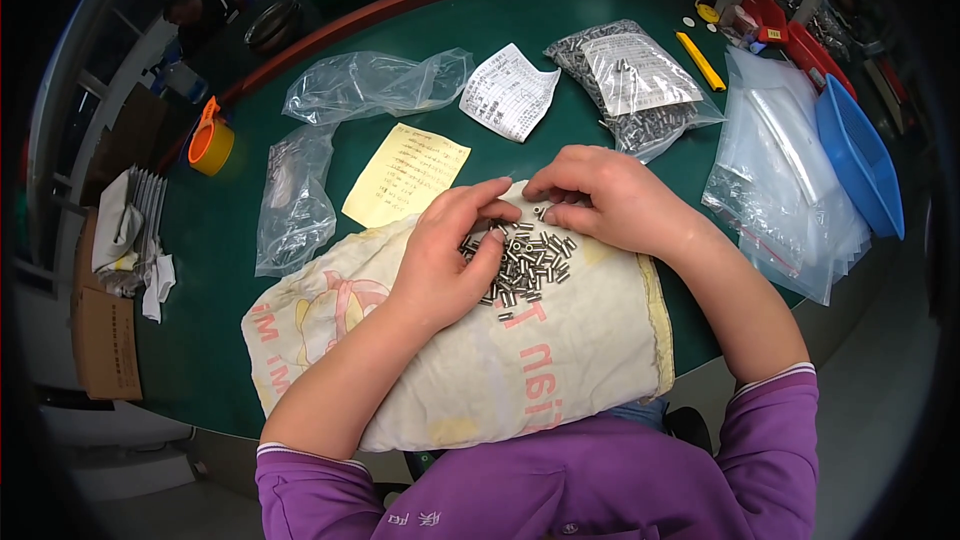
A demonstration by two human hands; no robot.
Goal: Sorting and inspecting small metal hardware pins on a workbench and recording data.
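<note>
Small metal pins (525,262) heaped between loosely curled left hand (445,260) and right hand (605,198).

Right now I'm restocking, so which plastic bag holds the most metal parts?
The bag at the top right, under a white slip: packed with parts, while the left bags look nearly empty.

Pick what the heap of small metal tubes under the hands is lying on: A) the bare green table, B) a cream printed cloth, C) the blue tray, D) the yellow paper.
B: the small metal tubes lie on the cream printed cloth, between the left hand and right hand.
</note>
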